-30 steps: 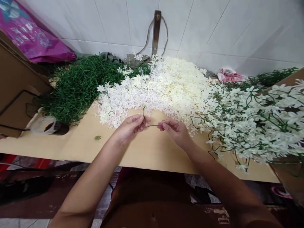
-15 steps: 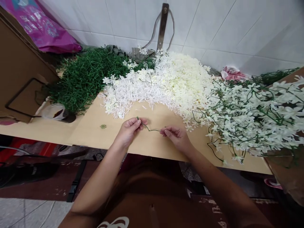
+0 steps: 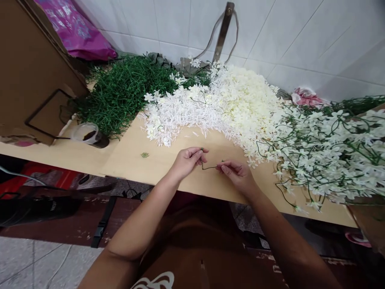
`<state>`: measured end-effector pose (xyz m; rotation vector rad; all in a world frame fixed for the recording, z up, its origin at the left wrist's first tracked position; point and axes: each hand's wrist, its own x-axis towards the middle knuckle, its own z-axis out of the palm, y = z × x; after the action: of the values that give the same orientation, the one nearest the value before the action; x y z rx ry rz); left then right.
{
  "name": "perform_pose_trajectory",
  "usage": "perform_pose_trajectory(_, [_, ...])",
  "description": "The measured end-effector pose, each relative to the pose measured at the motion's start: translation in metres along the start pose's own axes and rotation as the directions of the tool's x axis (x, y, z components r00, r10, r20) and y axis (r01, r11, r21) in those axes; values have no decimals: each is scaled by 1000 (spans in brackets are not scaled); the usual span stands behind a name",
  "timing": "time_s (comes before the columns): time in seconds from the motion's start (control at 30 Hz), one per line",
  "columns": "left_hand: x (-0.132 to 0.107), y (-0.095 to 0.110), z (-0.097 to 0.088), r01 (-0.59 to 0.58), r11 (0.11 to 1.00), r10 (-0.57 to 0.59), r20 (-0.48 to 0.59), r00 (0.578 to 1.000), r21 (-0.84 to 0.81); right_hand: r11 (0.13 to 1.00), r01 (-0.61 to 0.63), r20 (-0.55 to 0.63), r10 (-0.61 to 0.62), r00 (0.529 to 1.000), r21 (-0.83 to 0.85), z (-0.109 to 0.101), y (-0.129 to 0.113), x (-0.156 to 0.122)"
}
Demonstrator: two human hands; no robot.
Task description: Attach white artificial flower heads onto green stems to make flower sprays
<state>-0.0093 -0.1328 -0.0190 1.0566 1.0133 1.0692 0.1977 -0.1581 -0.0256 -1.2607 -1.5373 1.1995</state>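
Observation:
Between my hands runs a thin green artificial flower stem [image 3: 209, 167], bent down in the middle. My left hand [image 3: 189, 160] pinches one end between thumb and fingers, and a green tip shows above them. The other end is pinched in my right hand [image 3: 236, 172]. Just beyond my hands lies a heap of small white stamen-like pieces [image 3: 195, 116]. Behind and to the right of it rises a pile of cream-white petal blossoms [image 3: 249, 94]. A large tangle of green stems [image 3: 129, 88] lies on the left.
White flowers on stems [image 3: 331, 152] spread over the table's [image 3: 126, 160] right side. At left stand a cardboard box [image 3: 33, 72] and a plastic cup [image 3: 90, 134] with dark contents. A purple bag [image 3: 81, 32] and a strap on a bracket [image 3: 223, 34] are at the back.
The view has swung left, so everything appears further right. My hands have drawn closer together, and the stem between them bends more sharply.

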Motion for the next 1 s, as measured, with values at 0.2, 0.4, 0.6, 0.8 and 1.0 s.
perform_pose_trajectory(0.2, [-6, -5, 1, -27, 991, 24, 29, 999, 134, 1000, 1, -24, 0, 1000, 12, -1, 1, -2])
perform_pose_trajectory(0.4, [-5, -10, -1, -168, 926, 168, 30, 985, 338, 999, -48, -67, 47, 997, -13, -9, -2, 6])
perform_pose_trajectory(0.6, [-6, -7, 6, -301, 784, 287, 113, 951, 543, 966, -4, -107, -25, 994, -259, -12, -21, 58])
perform_pose_trajectory(0.8, [-13, -3, 11, -315, 677, 275, 168, 947, 665, 571, 78, 47, -69, 997, -817, 20, -39, 119])
perform_pose_trajectory(1.0, [-12, -4, 2, -296, 710, 238, 178, 955, 639, 479, 124, 157, 30, 987, -869, 32, -39, 132])
